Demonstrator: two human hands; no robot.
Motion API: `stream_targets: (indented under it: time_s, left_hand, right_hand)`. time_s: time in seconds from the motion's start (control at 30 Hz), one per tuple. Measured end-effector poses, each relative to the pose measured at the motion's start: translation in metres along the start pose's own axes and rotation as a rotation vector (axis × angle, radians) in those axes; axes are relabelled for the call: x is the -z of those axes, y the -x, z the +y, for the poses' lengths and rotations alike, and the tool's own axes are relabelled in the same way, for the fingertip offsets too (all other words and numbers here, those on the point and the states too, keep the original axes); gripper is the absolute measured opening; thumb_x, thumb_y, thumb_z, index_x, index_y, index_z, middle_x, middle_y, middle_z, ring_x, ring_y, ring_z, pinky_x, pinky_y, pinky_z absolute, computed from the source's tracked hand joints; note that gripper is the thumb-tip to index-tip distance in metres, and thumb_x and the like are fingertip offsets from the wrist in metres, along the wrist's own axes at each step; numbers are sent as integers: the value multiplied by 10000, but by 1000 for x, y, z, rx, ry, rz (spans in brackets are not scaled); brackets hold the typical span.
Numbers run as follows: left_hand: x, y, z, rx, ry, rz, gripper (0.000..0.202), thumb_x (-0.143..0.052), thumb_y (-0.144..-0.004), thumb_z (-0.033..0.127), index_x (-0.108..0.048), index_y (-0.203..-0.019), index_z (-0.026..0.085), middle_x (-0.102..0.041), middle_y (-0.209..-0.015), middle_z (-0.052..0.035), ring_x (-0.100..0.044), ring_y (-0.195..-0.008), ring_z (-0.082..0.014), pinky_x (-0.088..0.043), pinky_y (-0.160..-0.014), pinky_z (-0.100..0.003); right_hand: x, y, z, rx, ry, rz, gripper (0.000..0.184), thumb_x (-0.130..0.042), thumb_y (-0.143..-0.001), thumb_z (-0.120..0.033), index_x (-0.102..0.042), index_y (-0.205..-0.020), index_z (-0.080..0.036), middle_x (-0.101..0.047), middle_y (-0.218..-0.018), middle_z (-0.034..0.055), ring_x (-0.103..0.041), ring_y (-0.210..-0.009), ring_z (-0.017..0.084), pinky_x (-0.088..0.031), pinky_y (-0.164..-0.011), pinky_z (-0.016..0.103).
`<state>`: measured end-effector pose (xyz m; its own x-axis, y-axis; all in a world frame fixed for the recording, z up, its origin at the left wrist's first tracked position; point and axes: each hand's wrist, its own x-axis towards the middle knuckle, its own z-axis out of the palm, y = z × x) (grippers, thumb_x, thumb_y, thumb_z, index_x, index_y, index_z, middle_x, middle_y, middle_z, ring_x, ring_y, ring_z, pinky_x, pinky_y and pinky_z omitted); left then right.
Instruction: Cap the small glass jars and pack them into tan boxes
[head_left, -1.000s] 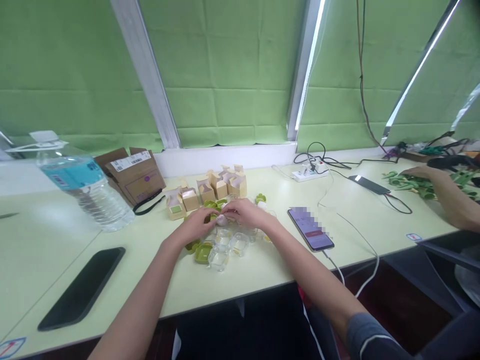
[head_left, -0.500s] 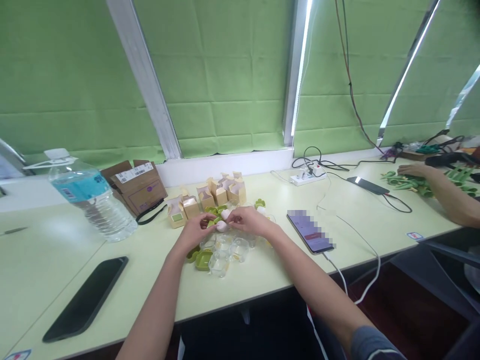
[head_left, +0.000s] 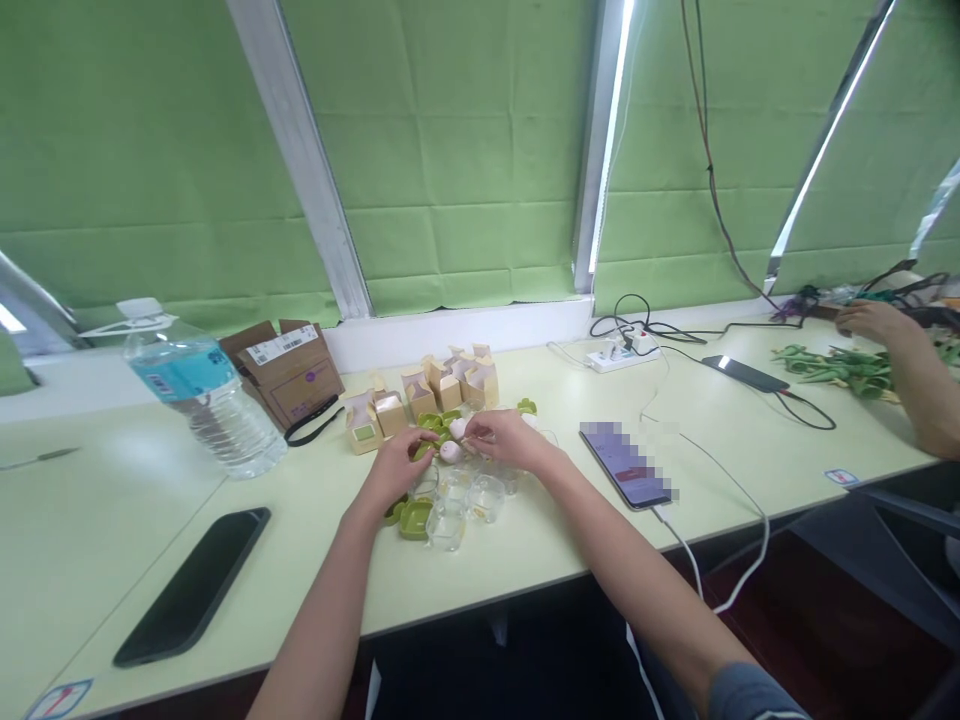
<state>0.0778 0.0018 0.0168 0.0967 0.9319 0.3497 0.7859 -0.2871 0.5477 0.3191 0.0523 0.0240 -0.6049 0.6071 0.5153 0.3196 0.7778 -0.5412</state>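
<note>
Two pale balls are just in front of the boxes, between the left hand, curled beside green cups, and the right hand, fingertips bunched at the ball nearer the boxes; I cannot tell whether either hand grips anything. Clear cups sit farther in front of the boxes.

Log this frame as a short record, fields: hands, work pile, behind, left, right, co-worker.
left hand: beside a pale pink ball; grip unclear
right hand: fingertips near the same ball; grip unclear
work pile: green flower-shaped cups, clear plastic cups
behind: small cardboard boxes, flaps open
left: water bottle, black slab
right: lit smartphone, power strip
co-worker: hand above green pieces
</note>
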Motion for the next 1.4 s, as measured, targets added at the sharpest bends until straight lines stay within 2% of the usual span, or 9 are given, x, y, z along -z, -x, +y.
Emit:
stream_targets:
  time_s: [0.23, 0.57, 0.67, 0.8, 0.97, 1.1, 1.23, 1.4]
  left_hand:
    - [-2, 0, 0, -1, -13, -3, 288, -573, -833, 373, -753, -994, 215, -727, -889, -49, -601, -757, -218, -462, -740, -336]
    - [-4, 1, -5, -40, 1, 82, 246, -571, -823, 307, -762, -953, 222, -752, -972, -64, -654, -821, -247, -504, -813, -373]
    - [-3, 0, -6, -66, -3, 96, 242, -557, -839, 301, -761, -943, 221, -750, -1015, -69, -665, -861, -250, -511, -851, -392]
    - [-2, 0, -5, -93, 34, 173, 223, -566, -848, 292, -761, -924, 215, -754, -1024, -76, -679, -898, -246, -528, -852, -391]
    - [-2, 0, 0, -113, 173, 316, 199, -615, -858, 326, -766, -920, 212, -751, -1044, -77, -687, -968, -232, -547, -885, -379]
    - [-5, -1, 9, -57, 415, 381, 250, -705, -818, 400, -770, -918, 180, -751, -1035, -97, -699, -958, -228, -573, -887, -377]
    - [-7, -2, 18, 8, 628, 351, 354, -792, -750, 462, -772, -929, 157, -758, -1041, -110, -711, -952, -237, -588, -887, -385]
    - [-7, 2, 27, 51, 740, 264, 430, -854, -689, 478, -786, -972, 161, -744, -1137, -122, -699, -1050, -268, -561, -988, -436]
  right_hand:
    - [-2, -2, 0, 167, 86, 107, 71, -661, -888, -139, -696, -923, -189, -719, -915, 41, -672, -834, 155, -512, -776, 255]
    - [-1, 5, 8, 192, 191, 23, 126, -646, -936, -190, -748, -1007, -211, -735, -936, 51, -681, -831, 172, -505, -756, 269]
    - [-2, 5, 10, 224, 166, 29, 148, -630, -953, -202, -758, -1026, -216, -746, -947, 53, -688, -848, 179, -516, -776, 283]
    - [-4, 5, 13, 218, 115, 69, 148, -645, -934, -176, -767, -1011, -207, -747, -948, 56, -692, -838, 175, -527, -779, 287]
    - [-6, 6, 14, 203, 66, 93, 196, -658, -893, -114, -765, -1032, -200, -751, -958, 55, -701, -819, 160, -538, -773, 273]
    - [-6, 6, 11, 198, 58, 93, 173, -661, -895, -134, -763, -1018, -201, -756, -927, 50, -698, -771, 150, -544, -754, 270]
    - [-7, 7, 6, 221, 39, 128, 156, -669, -901, -188, -754, -1031, -205, -769, -932, 48, -706, -784, 154, -558, -767, 273]
    - [-8, 7, 3, 252, -4, 162, 143, -649, -916, -222, -738, -1028, -207, -774, -946, 47, -722, -812, 155, -574, -786, 276]
